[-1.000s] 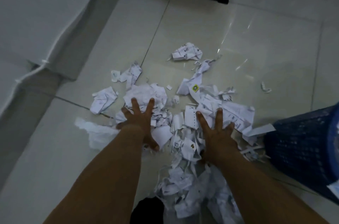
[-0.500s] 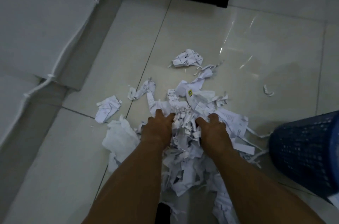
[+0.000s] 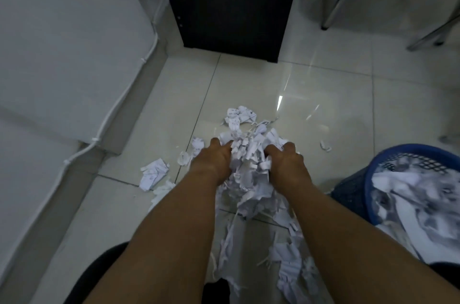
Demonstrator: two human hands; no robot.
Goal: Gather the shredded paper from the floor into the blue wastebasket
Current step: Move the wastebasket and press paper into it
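A bunched heap of white shredded paper (image 3: pixel 250 167) is squeezed between my two hands over the tiled floor. My left hand (image 3: pixel 211 160) presses its left side and my right hand (image 3: pixel 286 163) its right side, fingers curled into the strips. More strips trail down toward me (image 3: pixel 288 269). Loose scraps lie at the left (image 3: pixel 153 174), behind the heap (image 3: pixel 239 114) and to the right (image 3: pixel 325 146). The blue wastebasket (image 3: pixel 353 191) stands at the right edge, paper visible inside it.
A dark cabinet (image 3: pixel 231 2) stands straight ahead on the floor. A white wall with a cable along it (image 3: pixel 107 119) runs down the left. Metal chair legs (image 3: pixel 331 5) are at the upper right. My dark-clad knees show at the bottom.
My hands went from lying flat and spread on the scattered paper to drawn together, bunching it into one heap. The view has tilted up, showing the cabinet and the basket's inside.
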